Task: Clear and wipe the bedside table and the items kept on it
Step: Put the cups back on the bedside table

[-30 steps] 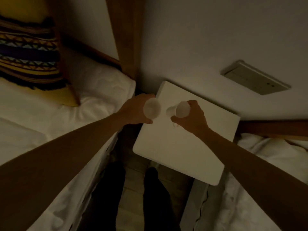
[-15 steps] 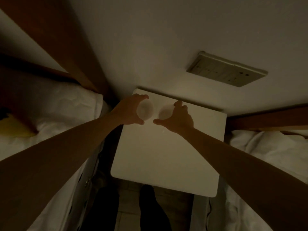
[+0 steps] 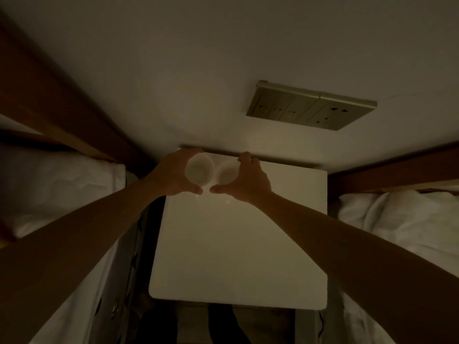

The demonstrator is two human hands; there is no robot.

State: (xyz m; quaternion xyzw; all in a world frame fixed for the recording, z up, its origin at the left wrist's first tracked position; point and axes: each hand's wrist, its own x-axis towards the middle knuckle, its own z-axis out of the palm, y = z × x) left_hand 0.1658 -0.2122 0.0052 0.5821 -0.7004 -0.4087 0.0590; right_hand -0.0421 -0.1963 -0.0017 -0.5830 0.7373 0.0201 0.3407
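The room is dim. A white square bedside table (image 3: 238, 256) stands between two beds against the wall. My left hand (image 3: 171, 176) grips a pale round cup (image 3: 200, 170), seen from above, at the table's back left corner. Beside it my right hand (image 3: 248, 182) curls round a second pale cup (image 3: 227, 173); the two cups nearly touch. Both cups are at the table's back edge by the wall. Whether they rest on the tabletop I cannot tell.
White bedding lies on the left bed (image 3: 62, 189) and the right bed (image 3: 402, 224). Wooden headboards (image 3: 62, 105) flank the table. A socket panel (image 3: 310, 108) sits on the wall above. My dark-trousered legs (image 3: 223, 324) stand at the table's front edge.
Both hands carried the cups from the table's middle back toward the wall and closer together. The camera view turned, so the patterned pillow at the left dropped out of sight.
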